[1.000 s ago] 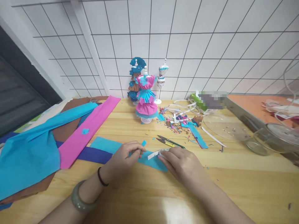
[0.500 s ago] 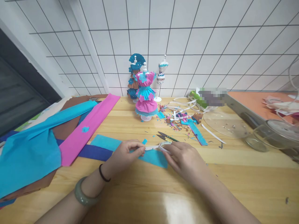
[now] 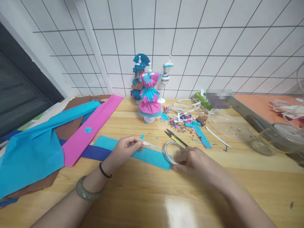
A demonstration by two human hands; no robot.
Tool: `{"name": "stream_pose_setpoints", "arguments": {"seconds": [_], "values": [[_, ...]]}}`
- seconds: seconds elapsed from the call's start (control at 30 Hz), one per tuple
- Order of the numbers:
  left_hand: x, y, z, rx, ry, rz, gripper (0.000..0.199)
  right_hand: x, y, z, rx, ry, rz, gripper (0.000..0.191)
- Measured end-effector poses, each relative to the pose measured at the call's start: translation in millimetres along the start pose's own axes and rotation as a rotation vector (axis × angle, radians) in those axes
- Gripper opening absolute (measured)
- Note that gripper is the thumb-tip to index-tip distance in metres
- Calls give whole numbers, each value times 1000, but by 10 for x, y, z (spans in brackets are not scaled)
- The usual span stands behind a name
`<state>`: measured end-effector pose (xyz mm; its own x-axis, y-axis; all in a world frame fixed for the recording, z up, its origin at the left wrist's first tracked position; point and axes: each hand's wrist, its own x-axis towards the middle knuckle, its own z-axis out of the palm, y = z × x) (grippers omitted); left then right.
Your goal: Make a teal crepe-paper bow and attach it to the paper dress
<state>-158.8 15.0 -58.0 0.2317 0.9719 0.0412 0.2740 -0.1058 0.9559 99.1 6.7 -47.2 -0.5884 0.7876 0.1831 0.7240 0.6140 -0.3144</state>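
Between its thumb and fingers, my left hand (image 3: 127, 148) pinches the free end of a narrow white tape strip (image 3: 150, 145). The strip runs right to a white tape roll (image 3: 169, 153), whose right side my right hand (image 3: 193, 160) grips. Under the strip a light blue crepe paper band (image 3: 154, 158) lies on the wooden table, its left part passing behind my left hand. A tiny blue scrap (image 3: 142, 136) is by my left fingertips. Small yellow and black scissors (image 3: 175, 137) lie just behind the roll.
Dress forms in paper clothes, the front one pink and blue (image 3: 150, 107), stand near the tiled wall. Folded crepe paper (image 3: 35, 158) covers the left side. Paper scraps (image 3: 180, 125) lie behind the scissors. A clear round lid (image 3: 228, 126) and a clear container (image 3: 282, 136) are at right.
My right hand has moved right with the roll, which now shows as a wider ring. My left hand has shifted slightly left and up, and the tape between them is longer.
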Motion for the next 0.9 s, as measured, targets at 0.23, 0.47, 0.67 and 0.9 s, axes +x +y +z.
{"name": "stream_pose_setpoints", "arguments": {"seconds": [0.23,0.47,0.67,0.9], "values": [[-99,85,135,96,-228,77,22,87,-293,104,228,188,-62,17],[-127,140,166,165,-229,137,21,76,-469,279,296,200,-64,10],[-142,147,199,241,-213,194,18,86,-499,326,325,232,-37,12],[-139,137,210,273,-221,226,16,70,-503,346,352,223,-12,11]]}}
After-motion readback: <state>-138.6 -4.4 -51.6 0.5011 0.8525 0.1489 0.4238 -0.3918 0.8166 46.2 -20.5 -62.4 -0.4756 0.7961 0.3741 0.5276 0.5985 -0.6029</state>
